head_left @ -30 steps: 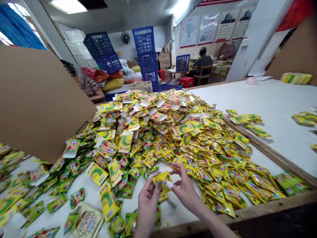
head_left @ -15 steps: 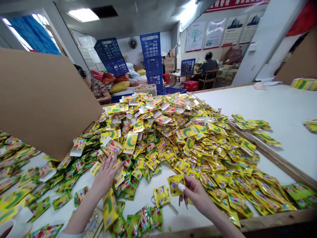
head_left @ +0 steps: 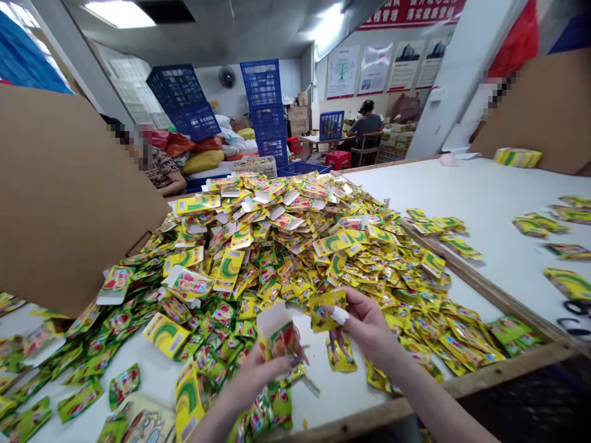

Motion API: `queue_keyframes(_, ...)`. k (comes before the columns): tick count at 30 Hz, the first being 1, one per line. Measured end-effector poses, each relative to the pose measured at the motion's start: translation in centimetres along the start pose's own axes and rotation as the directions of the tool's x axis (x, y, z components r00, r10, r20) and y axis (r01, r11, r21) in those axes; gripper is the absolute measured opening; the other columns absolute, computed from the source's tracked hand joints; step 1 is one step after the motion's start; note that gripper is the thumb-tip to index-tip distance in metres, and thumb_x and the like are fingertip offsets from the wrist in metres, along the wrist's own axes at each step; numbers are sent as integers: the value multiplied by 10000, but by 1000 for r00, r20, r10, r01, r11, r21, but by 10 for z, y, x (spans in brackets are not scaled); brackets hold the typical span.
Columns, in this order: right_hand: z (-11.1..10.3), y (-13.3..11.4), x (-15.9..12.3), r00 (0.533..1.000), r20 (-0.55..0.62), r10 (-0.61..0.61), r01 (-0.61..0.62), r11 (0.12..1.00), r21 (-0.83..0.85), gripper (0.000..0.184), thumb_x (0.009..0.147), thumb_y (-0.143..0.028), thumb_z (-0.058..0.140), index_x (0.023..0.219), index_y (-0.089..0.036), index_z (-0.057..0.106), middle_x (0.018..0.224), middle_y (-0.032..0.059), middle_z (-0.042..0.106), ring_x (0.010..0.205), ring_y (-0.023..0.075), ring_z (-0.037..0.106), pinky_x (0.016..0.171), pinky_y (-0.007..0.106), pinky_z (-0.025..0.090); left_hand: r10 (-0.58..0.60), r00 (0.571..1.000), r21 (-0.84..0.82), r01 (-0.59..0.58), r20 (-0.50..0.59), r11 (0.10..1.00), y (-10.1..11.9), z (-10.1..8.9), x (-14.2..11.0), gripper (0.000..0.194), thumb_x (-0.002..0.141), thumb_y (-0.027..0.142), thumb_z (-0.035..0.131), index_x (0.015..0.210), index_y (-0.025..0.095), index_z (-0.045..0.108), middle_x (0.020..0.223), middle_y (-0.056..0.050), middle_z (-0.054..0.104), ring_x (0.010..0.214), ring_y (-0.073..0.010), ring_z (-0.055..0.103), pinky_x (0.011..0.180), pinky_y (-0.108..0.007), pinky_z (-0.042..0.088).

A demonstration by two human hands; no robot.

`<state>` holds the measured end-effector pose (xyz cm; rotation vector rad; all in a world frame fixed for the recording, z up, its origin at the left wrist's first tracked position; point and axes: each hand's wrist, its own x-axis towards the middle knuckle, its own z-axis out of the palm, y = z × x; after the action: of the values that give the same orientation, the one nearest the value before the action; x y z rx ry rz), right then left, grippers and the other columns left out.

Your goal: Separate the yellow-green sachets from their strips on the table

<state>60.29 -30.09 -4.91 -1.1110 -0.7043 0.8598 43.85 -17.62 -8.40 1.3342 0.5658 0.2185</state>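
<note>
My left hand (head_left: pixel 253 375) is closed around a small open carton (head_left: pixel 277 332) with a white flap and a red fruit picture. Just right of it, my right hand (head_left: pixel 369 326) pinches a yellow sachet (head_left: pixel 327 309) between thumb and fingers; a white wrap covers one fingertip. The sachet and the carton are close together but apart. Below the right hand another yellow sachet (head_left: pixel 341 355) lies on the white tabletop. Green sachets (head_left: pixel 226 351) spread to the left of the hands, and a heap of yellow sachets (head_left: pixel 369 277) lies beyond the right hand.
Flat printed cartons (head_left: pixel 277 197) top the heap. A large cardboard sheet (head_left: pixel 74 203) stands at left. A wooden strip (head_left: pixel 462 271) divides the table, with black-handled scissors (head_left: pixel 577 307) at far right. Blue crates (head_left: pixel 263 104) stack behind. Other people sit at the back and left.
My left hand has come off the pile to the right and now holds an open carton. My right hand still pinches the yellow sachet, lifted slightly. The view has swung rightward.
</note>
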Motion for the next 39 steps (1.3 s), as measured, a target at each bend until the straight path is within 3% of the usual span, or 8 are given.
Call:
queue_keyframes(7,14,-22,4,940,281,-196,298,872,-387,152,790,-171,561,920,-204,632,897,30,526,763,128,528,613,216,471,-13,996,-45,17,92,999,2,41,-8,276,594,339,721,630,162,512,583,29,487,554,-101,448,528,-220,381)
queue_keyframes(14,9,-44,-10,814,570,115,438,522,-732,376,730,30,430,939,-209,632,925,29,553,846,140,542,755,244,432,28,993,166,-46,111,985,-12,42,0,245,636,158,657,814,159,488,600,69,420,550,-77,362,505,-199,320)
queue_keyframes(20,-4,-33,-16,851,525,-35,450,563,-693,303,739,8,438,883,-188,618,861,29,590,789,135,556,702,229,437,-92,979,157,63,185,986,-11,41,-9,270,612,189,679,759,173,453,642,60,437,596,-82,387,547,-199,343)
queue_keyframes(26,-6,-24,-35,754,634,171,382,671,-635,343,761,5,431,940,-188,651,892,27,648,837,129,600,766,216,449,-174,952,98,153,252,983,-27,57,-14,414,539,118,661,929,170,531,744,31,578,657,-120,518,601,-218,412)
queue_keyframes(29,-18,-14,-47,822,543,173,314,658,-684,360,736,9,427,919,-205,652,907,20,653,858,132,606,770,218,463,-98,941,82,75,323,994,-40,64,-14,723,529,178,722,1198,185,449,1093,-65,602,954,-231,569,789,-308,456)
queue_keyframes(33,-86,-24,-53,948,275,-159,316,377,-871,245,800,-121,431,844,-233,644,921,49,649,854,181,621,723,276,491,64,973,391,-149,222,908,-39,42,-16,733,681,318,669,1329,240,335,1372,-93,410,1269,-265,351,1046,-404,282)
queue_keyframes(36,-146,-50,-48,854,-22,-520,-60,-57,-997,241,829,-230,430,991,-206,606,1070,142,610,854,270,622,706,385,478,276,960,766,-147,-41,626,-36,3,-17,414,807,352,495,1206,241,490,1286,-107,485,1229,-274,394,1031,-465,294)
queue_keyframes(39,-151,-50,-40,782,-54,-621,-247,-230,-941,333,835,-239,437,1141,-155,539,1110,186,583,931,310,596,731,414,464,400,898,933,31,-183,357,-49,-32,-15,448,778,380,513,1182,186,525,1187,-140,546,1143,-321,472,948,-514,385)
